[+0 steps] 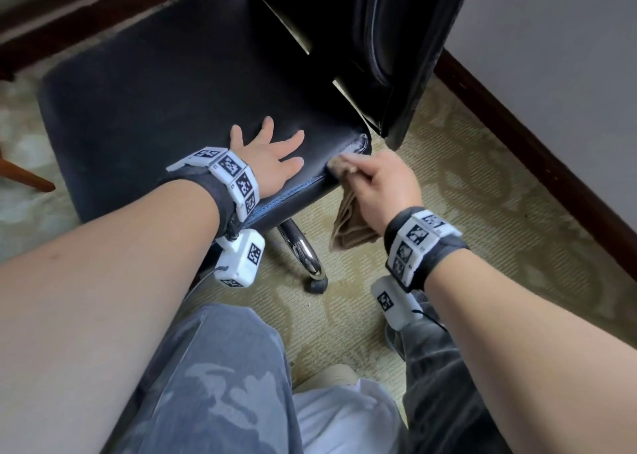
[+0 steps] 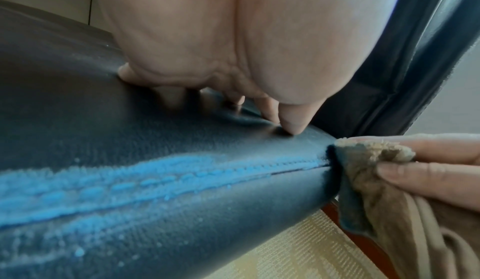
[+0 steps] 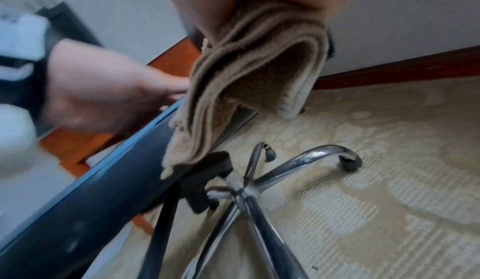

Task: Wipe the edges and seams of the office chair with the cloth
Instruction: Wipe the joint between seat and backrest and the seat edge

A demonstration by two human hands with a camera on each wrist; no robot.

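Note:
A black leather office chair seat (image 1: pixel 165 85) fills the upper left of the head view; its near edge carries a stitched seam (image 2: pixel 182 177). My left hand (image 1: pixel 272 157) lies flat on the seat near that edge, fingers spread. My right hand (image 1: pixel 382 185) grips a folded tan cloth (image 1: pixel 351 226) and holds its top against the seat's near right corner (image 1: pixel 358 147). The rest of the cloth (image 3: pixel 249 74) hangs down beside the seat edge. In the left wrist view the cloth (image 2: pixel 369 160) touches the seam's right end, pinched by my right fingers (image 2: pixel 428 172).
The chair's backrest (image 1: pixel 389 40) rises at the upper right. A chrome star base (image 3: pixel 306 160) with castors stands on patterned beige carpet (image 1: pixel 482 195). A dark wooden skirting board (image 1: pixel 537 150) runs along the grey wall. My legs in grey trousers (image 1: pixel 220 384) are below.

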